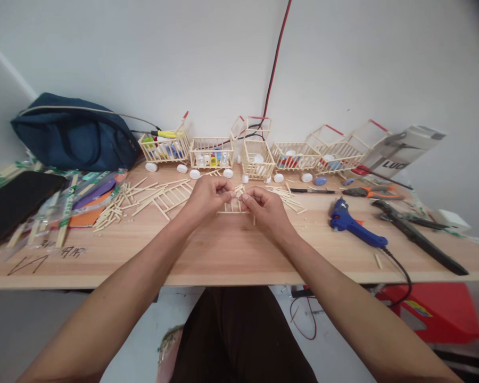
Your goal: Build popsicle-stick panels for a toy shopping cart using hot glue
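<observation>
My left hand (211, 198) and my right hand (265, 206) meet at the middle of the table, thumbs and fingers pinched. Between them is a small ladder-like frame of thin wooden sticks (232, 211), and both hands grip its upper part. The fingers partly cover the frame, so the exact joint they hold is hidden. To the left lies another stick frame (170, 198), flat on the wood beside a pile of loose sticks (114, 210). More loose sticks (289, 199) lie just right of my right hand.
Several miniature stick shopping carts (211, 154) line the wall. On the right are a blue glue gun (355, 226), pliers (371, 191) and a black-handled cutter (423, 239). A phone (18, 202), plastic packets (66, 213) and a blue bag (77, 133) sit left. A red box (439, 311) stands below.
</observation>
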`<state>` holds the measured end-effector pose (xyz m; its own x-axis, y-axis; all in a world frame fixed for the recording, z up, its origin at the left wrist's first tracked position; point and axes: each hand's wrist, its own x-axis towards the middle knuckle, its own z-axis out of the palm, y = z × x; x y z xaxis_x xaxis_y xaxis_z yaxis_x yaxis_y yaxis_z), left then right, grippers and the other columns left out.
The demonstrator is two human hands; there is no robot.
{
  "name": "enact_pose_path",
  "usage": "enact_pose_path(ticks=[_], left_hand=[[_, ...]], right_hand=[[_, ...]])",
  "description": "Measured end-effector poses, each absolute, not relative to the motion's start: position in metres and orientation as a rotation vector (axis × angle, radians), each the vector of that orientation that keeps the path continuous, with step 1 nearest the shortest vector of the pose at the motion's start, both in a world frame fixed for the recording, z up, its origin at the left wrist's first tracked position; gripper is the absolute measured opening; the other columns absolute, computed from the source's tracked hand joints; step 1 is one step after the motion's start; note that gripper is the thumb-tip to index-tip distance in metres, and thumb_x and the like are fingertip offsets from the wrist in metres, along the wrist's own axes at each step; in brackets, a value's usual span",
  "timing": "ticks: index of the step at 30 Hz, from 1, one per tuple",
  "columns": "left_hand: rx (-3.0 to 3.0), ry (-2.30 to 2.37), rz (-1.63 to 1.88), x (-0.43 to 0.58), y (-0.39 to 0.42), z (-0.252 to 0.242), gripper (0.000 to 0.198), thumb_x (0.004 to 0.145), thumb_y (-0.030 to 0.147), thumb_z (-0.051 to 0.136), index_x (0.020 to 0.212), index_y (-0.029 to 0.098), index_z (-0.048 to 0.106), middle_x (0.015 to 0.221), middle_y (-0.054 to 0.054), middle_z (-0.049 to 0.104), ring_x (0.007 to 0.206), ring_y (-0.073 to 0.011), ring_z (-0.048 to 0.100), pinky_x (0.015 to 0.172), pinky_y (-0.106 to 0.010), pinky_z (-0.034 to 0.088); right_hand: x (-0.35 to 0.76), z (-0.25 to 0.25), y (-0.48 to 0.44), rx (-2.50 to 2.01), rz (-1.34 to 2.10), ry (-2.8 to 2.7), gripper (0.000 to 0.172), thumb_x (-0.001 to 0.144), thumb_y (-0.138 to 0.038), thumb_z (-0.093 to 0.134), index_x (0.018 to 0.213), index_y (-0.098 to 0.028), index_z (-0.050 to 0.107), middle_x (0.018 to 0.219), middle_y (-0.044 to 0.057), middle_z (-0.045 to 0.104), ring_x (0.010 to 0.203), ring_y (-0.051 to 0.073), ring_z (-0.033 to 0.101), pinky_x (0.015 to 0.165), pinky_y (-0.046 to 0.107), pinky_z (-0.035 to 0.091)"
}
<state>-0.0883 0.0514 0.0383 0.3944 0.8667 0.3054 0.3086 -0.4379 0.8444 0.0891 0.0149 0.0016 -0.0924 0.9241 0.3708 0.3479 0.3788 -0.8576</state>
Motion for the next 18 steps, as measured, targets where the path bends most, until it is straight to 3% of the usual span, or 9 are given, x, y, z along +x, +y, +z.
enact_pose_path(ticks=[18], left_hand=[[1.939, 1.001, 0.997, -0.0875, 0.0521, 0.0382, 0.012, 0.068, 0.02, 0.064, 0.061, 0.012, 0.062, 0.054, 0.001, 0.058, 0.05, -0.0079, 0.046, 0.05, -0.02, 0.033]], right_hand=[[0.0894, 0.0023, 0.0138, -1.152, 0.739, -1.652, 0.022, 0.089, -0.031, 0.054, 0.073, -0.018, 0.061, 0.068, -0.001, 0.063, 0.061, 0.012, 0.053, 0.061, 0.025, 0.04]])
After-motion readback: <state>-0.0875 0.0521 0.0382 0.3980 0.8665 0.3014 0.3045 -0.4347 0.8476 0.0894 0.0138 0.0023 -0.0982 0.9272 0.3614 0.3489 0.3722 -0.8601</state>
